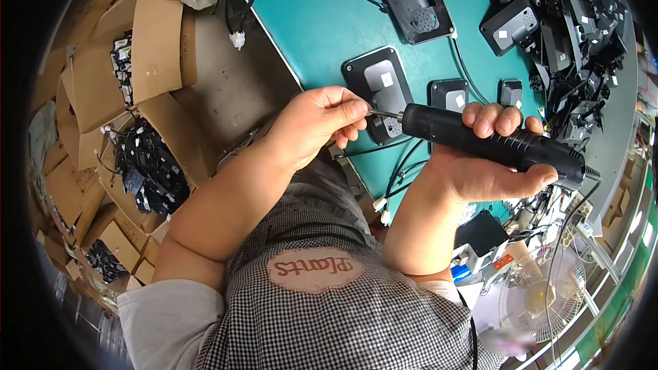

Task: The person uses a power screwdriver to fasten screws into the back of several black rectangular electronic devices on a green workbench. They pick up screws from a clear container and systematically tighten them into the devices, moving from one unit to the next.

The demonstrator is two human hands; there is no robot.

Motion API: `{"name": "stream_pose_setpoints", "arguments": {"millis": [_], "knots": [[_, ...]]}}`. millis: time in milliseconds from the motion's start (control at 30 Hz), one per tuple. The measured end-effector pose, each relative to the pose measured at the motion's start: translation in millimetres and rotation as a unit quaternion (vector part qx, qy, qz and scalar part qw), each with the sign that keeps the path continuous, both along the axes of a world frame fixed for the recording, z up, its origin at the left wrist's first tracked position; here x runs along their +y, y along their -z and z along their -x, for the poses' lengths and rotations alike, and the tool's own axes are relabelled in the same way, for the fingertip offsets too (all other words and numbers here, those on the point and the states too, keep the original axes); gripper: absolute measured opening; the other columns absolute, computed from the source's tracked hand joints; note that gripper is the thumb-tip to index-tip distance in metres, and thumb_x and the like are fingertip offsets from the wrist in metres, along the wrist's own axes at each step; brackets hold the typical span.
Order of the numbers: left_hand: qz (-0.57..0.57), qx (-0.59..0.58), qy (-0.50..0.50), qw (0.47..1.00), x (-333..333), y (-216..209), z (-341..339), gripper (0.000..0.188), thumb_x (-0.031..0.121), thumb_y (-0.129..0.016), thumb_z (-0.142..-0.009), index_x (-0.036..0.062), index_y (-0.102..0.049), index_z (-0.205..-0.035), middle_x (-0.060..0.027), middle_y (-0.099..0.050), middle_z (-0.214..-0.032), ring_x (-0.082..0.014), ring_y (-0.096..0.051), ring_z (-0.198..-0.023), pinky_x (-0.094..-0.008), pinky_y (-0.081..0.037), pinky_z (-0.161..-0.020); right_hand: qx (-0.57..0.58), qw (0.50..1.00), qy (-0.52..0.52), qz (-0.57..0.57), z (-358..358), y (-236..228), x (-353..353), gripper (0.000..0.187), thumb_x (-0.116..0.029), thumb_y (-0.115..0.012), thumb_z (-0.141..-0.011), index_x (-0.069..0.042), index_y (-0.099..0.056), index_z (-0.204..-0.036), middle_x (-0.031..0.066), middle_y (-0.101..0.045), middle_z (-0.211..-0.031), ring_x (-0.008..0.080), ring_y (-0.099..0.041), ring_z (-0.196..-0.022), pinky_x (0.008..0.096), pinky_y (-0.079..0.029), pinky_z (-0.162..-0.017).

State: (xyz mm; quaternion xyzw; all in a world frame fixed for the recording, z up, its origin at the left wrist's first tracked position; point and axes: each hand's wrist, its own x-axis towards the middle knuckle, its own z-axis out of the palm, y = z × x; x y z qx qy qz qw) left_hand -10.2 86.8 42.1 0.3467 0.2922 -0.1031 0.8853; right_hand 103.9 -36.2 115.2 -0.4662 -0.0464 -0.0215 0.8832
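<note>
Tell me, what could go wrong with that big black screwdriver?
The left hand pinches right by the metal tip of the screwdriver in the right hand, so a slip or spin might hurt its fingers. The cord hangs in front of the fan and might snag, though I can't tell how close they are. The heap of black parts might slide if bumped.
</note>
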Motion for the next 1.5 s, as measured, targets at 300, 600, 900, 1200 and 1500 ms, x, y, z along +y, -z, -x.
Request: {"name": "stream_pose_setpoints", "arguments": {"millis": [300, 600, 900, 1200, 1500], "knots": [[-0.121, -0.047, 0.029, 0.991, -3, -6, 0, 0.025, 0.023, -0.051, -0.094, 0.0011, -0.056, -0.083, 0.0000, -0.051, -0.065, -0.0043, -0.042, -0.053, -0.0172, -0.035, -0.048, 0.005, 1.000, -0.024, -0.012, 0, -2, 4, 0.062, -0.069, -0.056, -0.072, -0.012, -0.055, -0.095, 0.0024, -0.048, -0.067, 0.0137, -0.047, -0.051, 0.0276, -0.040, -0.047], [-0.292, 0.021, 0.018, 0.956, 11, 19, 6, 0.033, 0.022, -0.050, -0.094, 0.0001, -0.056, -0.119, -0.0042, -0.060, -0.080, -0.0095, -0.054, -0.069, -0.0228, -0.043, -0.060, -0.117, 0.990, -0.077, -0.020, 2, 24, 20, 0.065, -0.066, -0.052, -0.079, -0.008, -0.050, -0.108, 0.0092, -0.057, -0.076, 0.0208, -0.056, -0.054, 0.0337, -0.048, -0.050], [-0.629, -0.058, 0.130, 0.764, -2, 19, 7, 0.036, 0.015, -0.062, -0.080, 0.0079, -0.057, -0.115, -0.0109, -0.059, -0.074, -0.0308, -0.058, -0.066, -0.0401, -0.047, -0.060, -0.222, 0.969, -0.097, 0.043, 1, 68, 41, 0.064, -0.053, -0.063, -0.078, -0.004, -0.040, -0.113, 0.0151, -0.057, -0.081, 0.0220, -0.059, -0.066, 0.0328, -0.052, -0.055], [-0.676, -0.083, 0.156, 0.715, -7, 35, 2, 0.026, 0.014, -0.061, -0.078, 0.0069, -0.057, -0.103, -0.0089, -0.057, -0.071, -0.0296, -0.057, -0.064, -0.0399, -0.046, -0.057, -0.315, 0.936, -0.092, 0.124, 2, 87, 58, 0.068, -0.066, -0.054, -0.078, -0.006, -0.043, -0.108, 0.0121, -0.053, -0.071, 0.0192, -0.052, -0.052, 0.0295, -0.048, -0.044], [-0.685, -0.137, 0.160, 0.697, -16, 60, 7, 0.036, 0.017, -0.058, -0.079, 0.0047, -0.056, -0.113, -0.0078, -0.056, -0.067, -0.0267, -0.057, -0.060, -0.0392, -0.046, -0.052, -0.350, 0.915, -0.166, 0.112, 10, 94, 56, 0.062, -0.043, -0.069, -0.078, -0.002, -0.041, -0.115, 0.0169, -0.057, -0.080, 0.0256, -0.059, -0.063, 0.0346, -0.052, -0.050]]}}
